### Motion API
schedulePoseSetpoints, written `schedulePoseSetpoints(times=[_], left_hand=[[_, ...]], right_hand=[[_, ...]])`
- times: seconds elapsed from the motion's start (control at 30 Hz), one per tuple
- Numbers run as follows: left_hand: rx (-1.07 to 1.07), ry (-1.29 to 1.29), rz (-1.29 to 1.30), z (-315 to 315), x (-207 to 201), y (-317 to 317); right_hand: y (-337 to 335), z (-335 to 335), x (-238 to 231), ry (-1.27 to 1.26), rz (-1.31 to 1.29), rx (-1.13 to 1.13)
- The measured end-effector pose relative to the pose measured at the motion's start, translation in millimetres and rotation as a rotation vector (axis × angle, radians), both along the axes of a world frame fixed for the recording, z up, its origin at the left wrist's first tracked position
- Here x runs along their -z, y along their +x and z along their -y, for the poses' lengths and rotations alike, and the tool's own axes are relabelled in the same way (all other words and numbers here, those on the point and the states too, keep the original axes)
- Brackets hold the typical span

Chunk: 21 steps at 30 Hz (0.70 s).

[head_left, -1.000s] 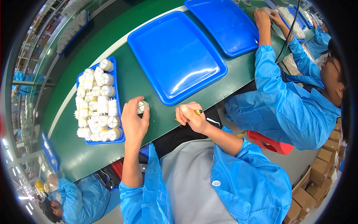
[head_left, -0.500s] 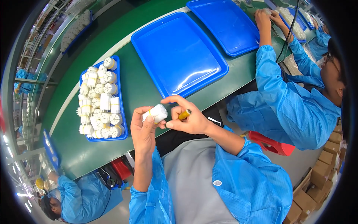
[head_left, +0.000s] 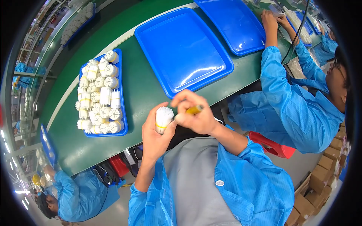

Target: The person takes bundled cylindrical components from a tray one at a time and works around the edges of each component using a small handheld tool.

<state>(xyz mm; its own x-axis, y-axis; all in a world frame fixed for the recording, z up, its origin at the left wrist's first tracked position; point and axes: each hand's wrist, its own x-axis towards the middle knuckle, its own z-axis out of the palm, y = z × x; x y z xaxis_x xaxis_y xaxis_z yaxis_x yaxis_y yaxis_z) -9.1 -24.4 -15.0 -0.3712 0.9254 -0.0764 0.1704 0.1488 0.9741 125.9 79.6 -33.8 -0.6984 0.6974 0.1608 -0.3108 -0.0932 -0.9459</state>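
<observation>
Upright in my left hand (head_left: 154,135) is a white bundle (head_left: 164,116), its fingers wrapped round the sides. A yellow band circles it low down. Just right of the bundle, my right hand (head_left: 196,115) is curled, with a short yellow stick (head_left: 195,109) gripped in it; motion blurs the fingers and I cannot tell the stick's kind. The thumb side of that hand is close to the bundle's edge; whether they touch is unclear. At the left, a blue tray (head_left: 125,129) holds many similar white bundles (head_left: 105,96), several with yellow bands.
A large blue tray (head_left: 181,49) lies on the green table (head_left: 139,86) ahead, with another blue tray (head_left: 235,28) beyond it. A co-worker in a blue smock (head_left: 290,98) works at the right; another person (head_left: 81,194) sits lower left. A red stool (head_left: 273,145) stands at right.
The white bundle has turned from lying tilted to upright in my left hand. My right hand has moved slightly to the right, still holding the yellow stick.
</observation>
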Motion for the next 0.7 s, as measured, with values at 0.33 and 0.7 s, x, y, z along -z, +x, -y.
schedulePoseSetpoints(times=[0.33,0.7], left_hand=[[-0.044,-0.036,-0.108,0.5,-13.0,17.0],[-0.011,-0.033,-0.114,3.0,-10.9,18.6]], right_hand=[[6.7,-7.3,-23.2,0.15,-0.523,0.046],[1.6,-5.1,-27.4,0.297,-0.408,0.02]])
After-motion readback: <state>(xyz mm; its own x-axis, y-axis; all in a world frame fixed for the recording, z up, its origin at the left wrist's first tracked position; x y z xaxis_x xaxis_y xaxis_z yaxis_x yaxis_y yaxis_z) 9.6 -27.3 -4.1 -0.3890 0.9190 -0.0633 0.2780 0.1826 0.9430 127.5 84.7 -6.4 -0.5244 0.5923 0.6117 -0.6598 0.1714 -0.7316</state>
